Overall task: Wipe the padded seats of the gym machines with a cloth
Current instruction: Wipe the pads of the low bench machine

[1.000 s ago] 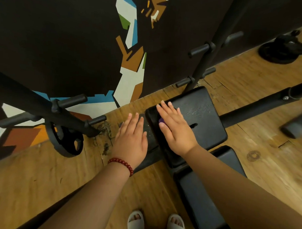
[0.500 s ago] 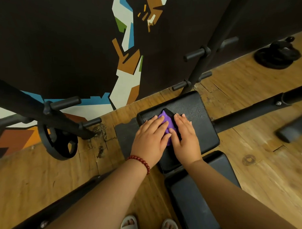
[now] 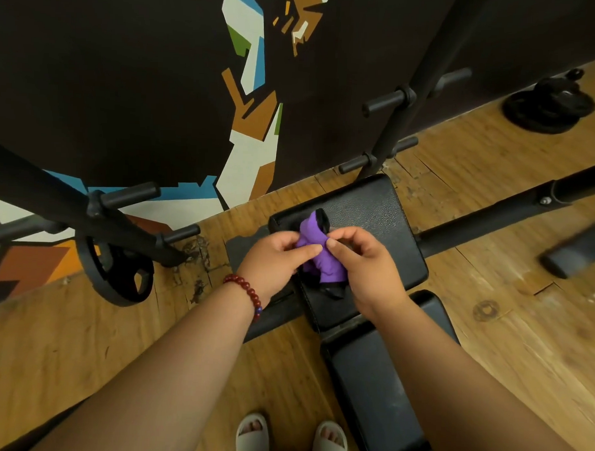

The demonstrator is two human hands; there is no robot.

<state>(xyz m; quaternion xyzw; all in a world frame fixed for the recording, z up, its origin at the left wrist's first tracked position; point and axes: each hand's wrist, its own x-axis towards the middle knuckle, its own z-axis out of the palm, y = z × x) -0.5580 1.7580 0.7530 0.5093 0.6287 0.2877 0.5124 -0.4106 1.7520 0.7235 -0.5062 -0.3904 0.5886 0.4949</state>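
Cloth (image 3: 325,266), purple with a black edge, was held bunched just over the seat (image 3: 374,211), above its near left part; whether its lower black tip touched the seat could not be told. It was pinched on its left side by the left hand (image 3: 274,258), whose thumb and curled fingers were closed on the fabric, and on its right side by the right hand (image 3: 368,271), whose thumb and forefinger were pressed onto a fold while the other fingers were curled round the bunch. The hands were set close together, their fingertips nearly meeting across the cloth. A bracelet (image 3: 248,296) of red beads was worn on the left wrist, off the seat's near left corner. The seat, black and padded, was seen uncovered on its far and right parts. A long black pad (image 3: 378,380) was joined to the seat's near end. A post (image 3: 408,104) with side pegs was raised just beyond the seat's far edge, against a dark wall (image 3: 109,83) painted with coloured shapes. A plate (image 3: 119,276) was seen on a slanted frame well to the left of the seat. A bar (image 3: 492,218) was run out from the seat's right side over the wood floor (image 3: 488,333). More plates (image 3: 550,106) were stacked far off to the seat's right. Two pale sandals (image 3: 252,436) were seen well to the seat's near side.
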